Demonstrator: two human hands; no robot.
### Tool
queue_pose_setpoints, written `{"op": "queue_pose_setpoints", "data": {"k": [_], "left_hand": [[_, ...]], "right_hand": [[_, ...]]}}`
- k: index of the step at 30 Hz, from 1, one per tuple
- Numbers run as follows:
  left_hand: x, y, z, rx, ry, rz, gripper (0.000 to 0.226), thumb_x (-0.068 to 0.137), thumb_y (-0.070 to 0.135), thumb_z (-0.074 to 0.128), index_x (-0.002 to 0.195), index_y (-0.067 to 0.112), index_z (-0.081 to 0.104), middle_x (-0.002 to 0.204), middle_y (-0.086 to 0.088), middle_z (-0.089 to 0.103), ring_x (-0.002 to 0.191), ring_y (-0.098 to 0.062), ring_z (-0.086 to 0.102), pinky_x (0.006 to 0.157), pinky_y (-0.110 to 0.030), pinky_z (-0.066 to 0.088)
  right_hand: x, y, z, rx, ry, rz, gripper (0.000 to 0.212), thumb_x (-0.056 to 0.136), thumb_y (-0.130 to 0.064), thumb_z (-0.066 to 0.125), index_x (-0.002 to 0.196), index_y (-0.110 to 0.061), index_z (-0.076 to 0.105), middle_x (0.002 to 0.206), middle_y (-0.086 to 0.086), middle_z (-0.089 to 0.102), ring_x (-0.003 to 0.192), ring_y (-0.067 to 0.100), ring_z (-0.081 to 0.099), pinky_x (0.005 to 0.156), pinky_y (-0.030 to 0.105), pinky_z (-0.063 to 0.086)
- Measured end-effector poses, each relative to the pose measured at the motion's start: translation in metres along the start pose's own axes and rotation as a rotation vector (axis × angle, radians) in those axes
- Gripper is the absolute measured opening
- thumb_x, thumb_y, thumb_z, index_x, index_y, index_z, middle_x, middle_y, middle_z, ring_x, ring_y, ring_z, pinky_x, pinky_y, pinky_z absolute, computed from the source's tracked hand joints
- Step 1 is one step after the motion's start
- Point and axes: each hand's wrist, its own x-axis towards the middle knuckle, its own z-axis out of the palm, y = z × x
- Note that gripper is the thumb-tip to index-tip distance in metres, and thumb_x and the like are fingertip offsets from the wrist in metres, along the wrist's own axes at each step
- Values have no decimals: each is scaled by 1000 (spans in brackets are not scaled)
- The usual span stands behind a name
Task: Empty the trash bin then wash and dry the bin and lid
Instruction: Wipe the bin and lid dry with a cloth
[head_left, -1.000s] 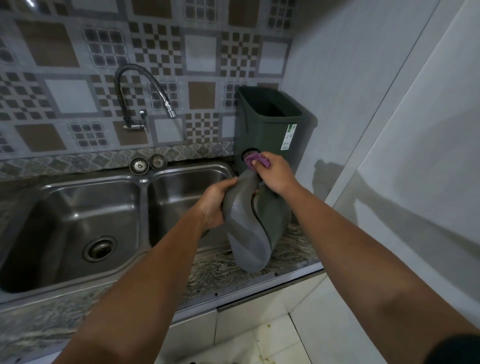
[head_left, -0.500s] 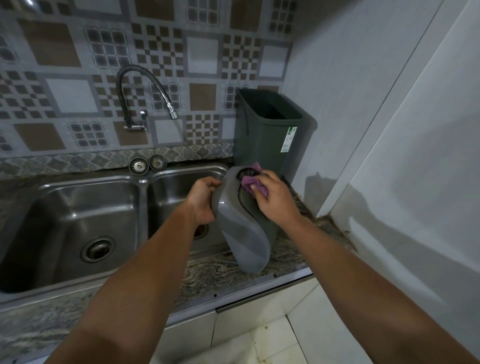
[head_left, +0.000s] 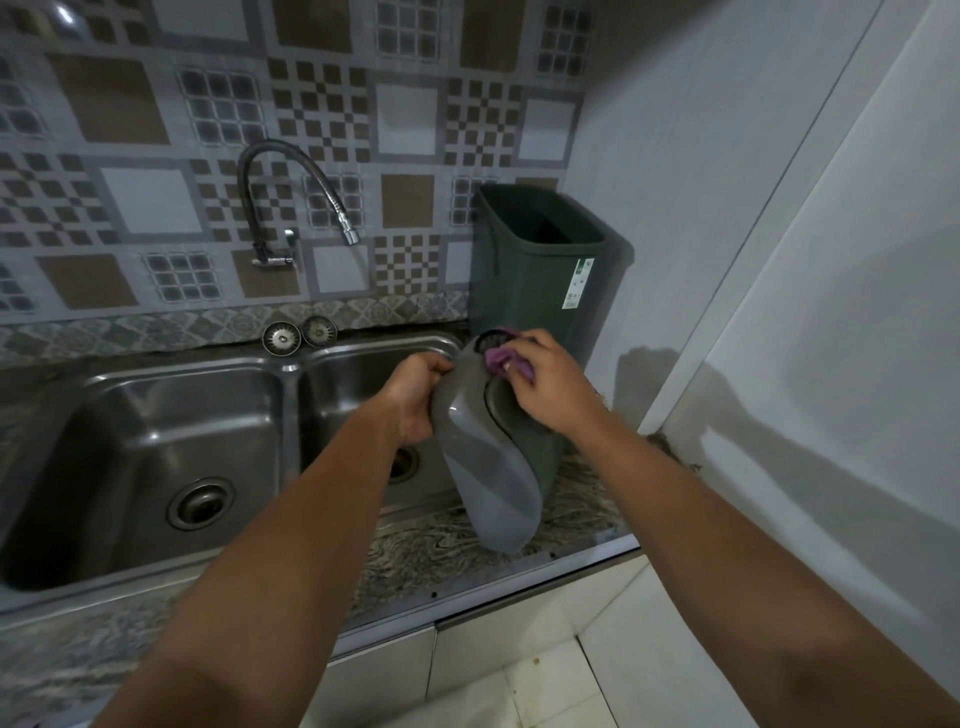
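The dark green trash bin (head_left: 540, 291) stands upright and uncovered on the counter in the back right corner, with a white label on its side. In front of it I hold the grey bin lid (head_left: 483, 478) on edge, its lower end over the counter. My left hand (head_left: 415, 400) grips the lid's left rim. My right hand (head_left: 545, 387) presses a purple cloth (head_left: 501, 357) against the lid's upper part near its dark flap.
A steel double sink (head_left: 156, 431) fills the left, with a flexible tap (head_left: 291, 202) on the tiled wall and two strainer plugs (head_left: 298, 335) behind it. The marbled counter (head_left: 415, 551) ends at a metal edge. A white wall (head_left: 779, 260) closes the right.
My right hand with the cloth has shifted back up toward the lid's top end after sliding lower. The lid has stayed on edge in my left hand.
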Motion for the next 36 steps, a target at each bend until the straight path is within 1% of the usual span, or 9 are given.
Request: {"op": "queue_pose_setpoints", "data": {"k": [4,6,8,10,13,18,28,34,36], "left_hand": [[-4,2,8,-72,-65,-17,40,95,29,41,88,5,71,81,-13,71,67,-26,69,70,-33,53],[-7,5,12,-139,-124,-18,43,96,40,41,91,7,69,90,-14,70,72,-28,70,72,-34,53],[-9,8,11,-221,-214,-28,80,95,71,37,115,2,73,115,-22,71,98,-35,71,91,-44,51],[-7,10,7,-245,-321,-60,118,73,99,30,130,3,69,134,-24,64,120,-40,65,107,-54,44],[-10,10,6,-230,-388,-101,137,55,109,29,138,5,62,139,-27,60,126,-44,60,112,-58,40],[-11,7,12,-214,-383,-111,140,53,110,27,141,5,58,140,-24,60,129,-44,58,116,-59,34],[1,6,0,-256,-320,-111,125,69,103,24,130,1,64,133,-28,63,113,-43,68,98,-55,47],[12,11,-11,-143,-136,-45,48,101,45,48,111,4,71,110,-19,71,88,-32,73,84,-41,54],[10,12,-13,-53,-127,-35,39,101,30,47,119,4,70,110,-18,71,89,-33,73,84,-42,55]], "right_hand": [[26,-3,-6,-41,-32,251,25,98,-9,57,116,-9,74,118,13,60,105,30,63,95,29,45],[27,-17,-7,37,-11,140,25,97,-5,58,113,-13,76,120,6,60,106,20,61,103,28,47],[19,-29,-5,83,-13,-19,26,96,-5,59,112,-15,76,126,3,59,116,16,59,109,28,44],[2,-36,-2,49,-51,-177,26,95,-10,60,116,-17,75,136,3,58,128,17,54,113,27,40],[-13,-31,0,34,-90,-311,28,95,-19,60,119,-16,74,141,5,57,135,21,52,115,34,40],[22,-16,-2,31,-1,-16,27,93,-17,62,115,-12,76,121,6,61,108,24,63,99,44,52],[-32,-26,20,52,66,-321,25,89,-11,68,113,-10,75,135,13,62,132,28,56,112,39,45],[-64,-14,30,-96,-68,-671,21,90,-15,71,107,-5,76,132,19,65,139,38,52,115,52,43],[-73,-14,20,32,13,-549,16,83,-12,74,98,-9,79,119,14,70,121,31,66,101,46,54]]}}
